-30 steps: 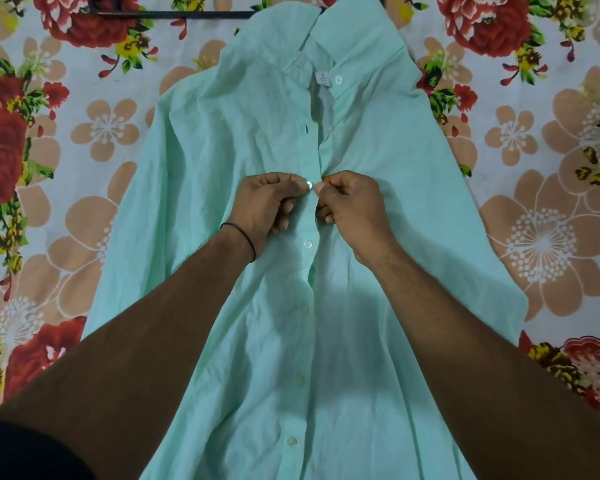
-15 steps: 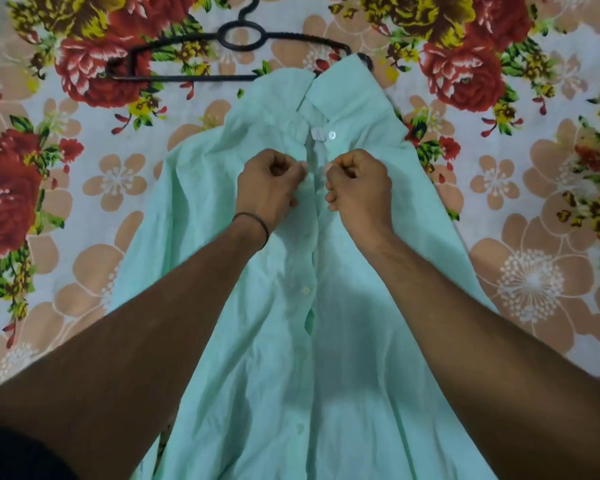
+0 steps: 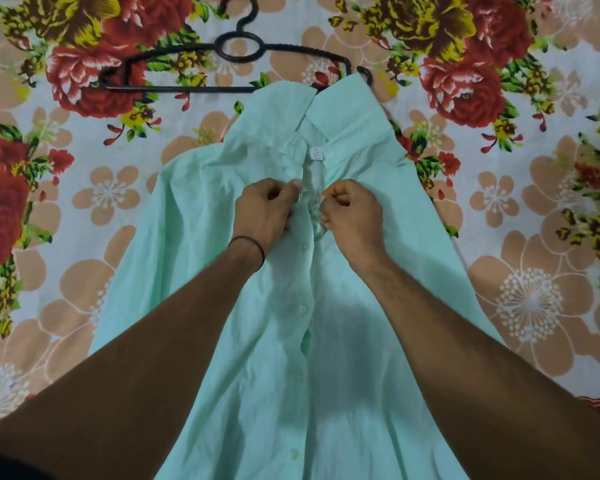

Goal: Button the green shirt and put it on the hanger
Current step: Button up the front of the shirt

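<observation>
The mint-green shirt [image 3: 357, 341] lies flat on its back, collar pointing away from me. Several white buttons run down its front placket below my hands. My left hand [image 3: 265, 209] pinches the left edge of the placket high on the chest. My right hand [image 3: 352, 213] pinches the right edge just across from it. A narrow gap of open placket shows between the two hands. The black hanger [image 3: 238, 51] lies flat just beyond the collar, its right end tucked under the collar's edge.
A floral bedsheet [image 3: 84, 188] with red and beige flowers covers the whole surface under the shirt. A white label [image 3: 316, 154] shows inside the neck opening. A dark band circles my left wrist.
Both hands have moved up the placket from the mid-chest button to a spot nearer the collar. The view has tilted up, bringing the hanger fully into sight.
</observation>
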